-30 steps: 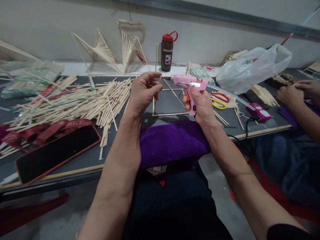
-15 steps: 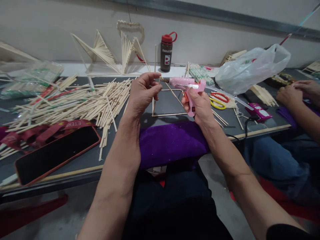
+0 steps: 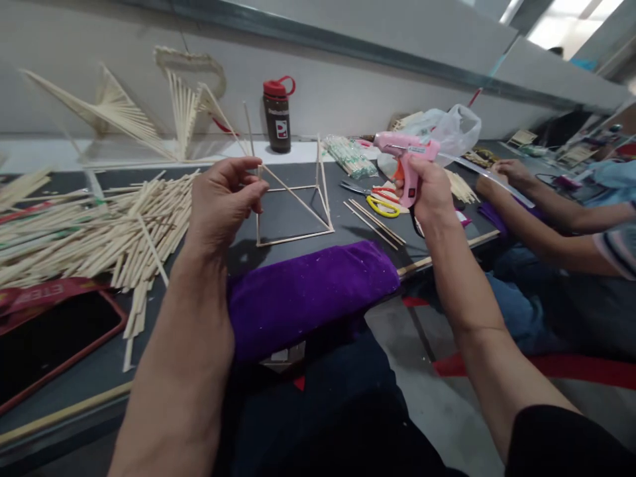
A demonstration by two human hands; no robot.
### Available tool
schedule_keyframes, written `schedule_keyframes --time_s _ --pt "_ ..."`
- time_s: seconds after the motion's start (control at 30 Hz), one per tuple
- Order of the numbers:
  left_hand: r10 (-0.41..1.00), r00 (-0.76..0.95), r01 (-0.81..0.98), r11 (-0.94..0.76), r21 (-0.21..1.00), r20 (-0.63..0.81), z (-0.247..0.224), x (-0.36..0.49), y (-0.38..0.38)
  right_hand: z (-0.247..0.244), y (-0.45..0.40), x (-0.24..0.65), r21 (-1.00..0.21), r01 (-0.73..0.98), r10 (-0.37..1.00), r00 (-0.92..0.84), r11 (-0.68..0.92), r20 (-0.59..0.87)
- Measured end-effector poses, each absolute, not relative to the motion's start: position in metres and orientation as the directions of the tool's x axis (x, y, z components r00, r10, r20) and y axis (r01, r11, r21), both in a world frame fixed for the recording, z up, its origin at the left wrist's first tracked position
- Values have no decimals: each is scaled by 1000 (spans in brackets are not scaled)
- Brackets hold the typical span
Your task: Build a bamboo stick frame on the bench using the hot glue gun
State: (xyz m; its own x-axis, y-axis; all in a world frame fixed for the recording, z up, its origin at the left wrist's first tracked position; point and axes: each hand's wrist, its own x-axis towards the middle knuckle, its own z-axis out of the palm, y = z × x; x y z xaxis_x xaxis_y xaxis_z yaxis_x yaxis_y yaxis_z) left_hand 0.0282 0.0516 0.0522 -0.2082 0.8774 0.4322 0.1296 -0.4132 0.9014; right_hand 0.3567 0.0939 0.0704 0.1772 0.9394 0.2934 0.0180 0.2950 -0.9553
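My left hand pinches near the top of an upright stick at the left corner of a thin wooden stick frame. The frame stands on the dark table, with a square base and a slanting stick running down to its front right corner. In my right hand is a pink glue gun, held up to the right of the frame, its nozzle pointing left. A clear glue stick juts from its back. A folded purple cloth lies at the table edge before me.
Loose sticks and a phone cover the left side. Behind stand a bottle and fanned stick models. Yellow and red scissors and a few sticks lie right of the frame. Another person's hands are farther right.
My right hand has drawn the glue gun away to the right from the stick at my left fingers. My left hand remains at the frame's corner. The view has turned right.
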Motion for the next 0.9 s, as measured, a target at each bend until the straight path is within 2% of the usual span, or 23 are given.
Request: schedule_keyframes --time_s 0.13,0.33,0.47,0.57,0.63,0.67,0.73,0.77,0.8,0.83,0.9 --pt "871 -220 148 -415 897 439 51 28 54 57 109 392 -977 64 952 221 203 212" --pt "863 -210 128 -441 888 459 49 27 56 24 114 403 -995 100 982 186 -13 6" --pt "861 -220 164 -431 887 459 47 25 59 15 115 396 -986 163 995 100 -34 -17" --pt "870 -206 163 -422 892 449 46 25 59 12 117 390 -960 277 996 82 -48 -26" --pt "875 -192 145 -422 895 444 46 25 58 13 118 387 -887 457 994 109 -62 -14" --pt "876 -187 138 -424 895 444 46 25 57 14 118 385 -804 592 992 129 -64 16" --pt "874 -175 147 -431 890 453 46 25 56 19 113 378 -517 854 978 157 -64 138" --pt "874 -170 158 -432 888 455 46 25 56 23 109 372 -367 928 962 156 -65 223" --pt "874 -163 172 -431 886 457 46 25 55 28 104 364 -270 962 944 132 -48 304" --pt "874 -159 184 -430 884 458 46 25 55 33 98 354 -243 970 926 85 8 369" --pt "876 -156 202 -425 882 457 46 24 54 43 88 327 -323 918 893 -66 230 446"
